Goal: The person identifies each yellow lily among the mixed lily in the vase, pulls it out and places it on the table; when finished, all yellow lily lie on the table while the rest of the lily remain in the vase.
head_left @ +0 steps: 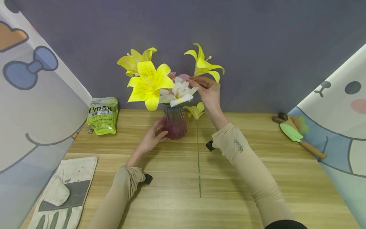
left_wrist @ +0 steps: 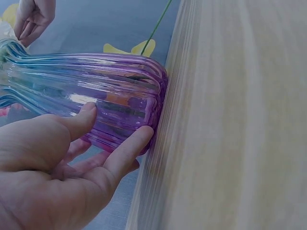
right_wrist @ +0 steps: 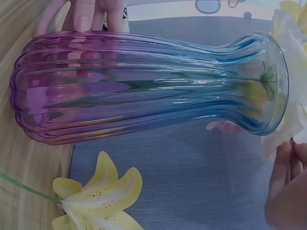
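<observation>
A ribbed glass vase [head_left: 175, 122], blue at its neck and purple at its base, stands upright on the table. It holds yellow lilies [head_left: 150, 82], a white flower [head_left: 180, 92] and pink blooms. My left hand [head_left: 152, 136] holds the vase low on its left side; its thumb and fingers touch the glass [left_wrist: 110, 100]. Above the rim, my right hand [head_left: 207, 90] pinches the stem of the upper-right yellow lily [head_left: 203, 63], close under the bloom. Petals partly hide that grip. Another yellow lily [head_left: 195, 111] lies beside the vase, its green stem pointing toward me.
A green fertilizer bag [head_left: 103, 116] stands at the back left. Work gloves [head_left: 68, 187] lie at the front left. At the right edge are a green-bladed trowel [head_left: 291, 132] and dark small objects [head_left: 280, 117]. A grey wall rises behind the wooden table [head_left: 243, 197].
</observation>
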